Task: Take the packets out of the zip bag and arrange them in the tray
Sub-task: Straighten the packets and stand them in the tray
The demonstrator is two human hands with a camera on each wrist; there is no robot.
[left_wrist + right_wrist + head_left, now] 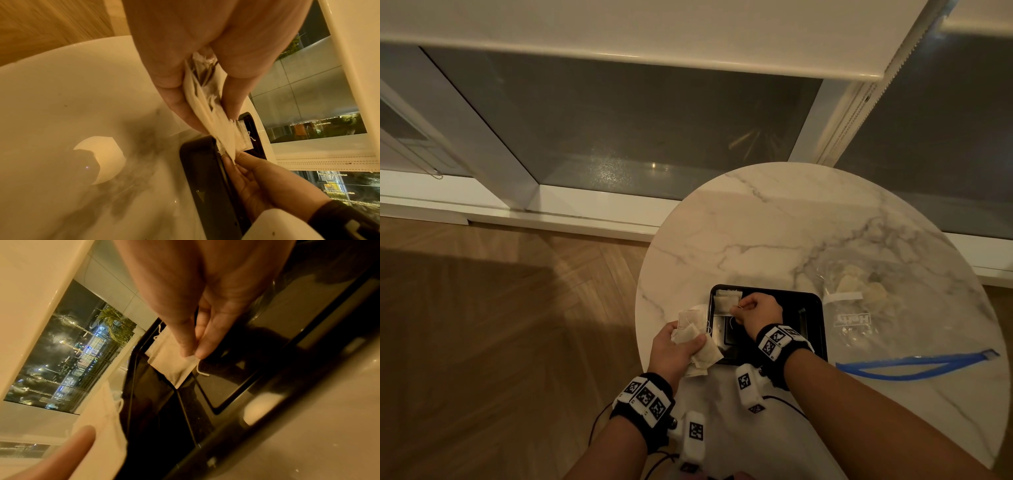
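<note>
A black tray sits on the round marble table. My left hand grips a bunch of pale tea-bag packets at the tray's left edge; in the left wrist view the bunch is squeezed between thumb and fingers. My right hand pinches the corner of one packet lying in the tray's far left corner; the right wrist view shows the pinch on that packet. The clear zip bag with a blue zip lies to the tray's right, with packets inside.
The table edge is close on the left, with wood floor below. A window and white sill run behind the table. The bag's blue zip strip lies open near the front right.
</note>
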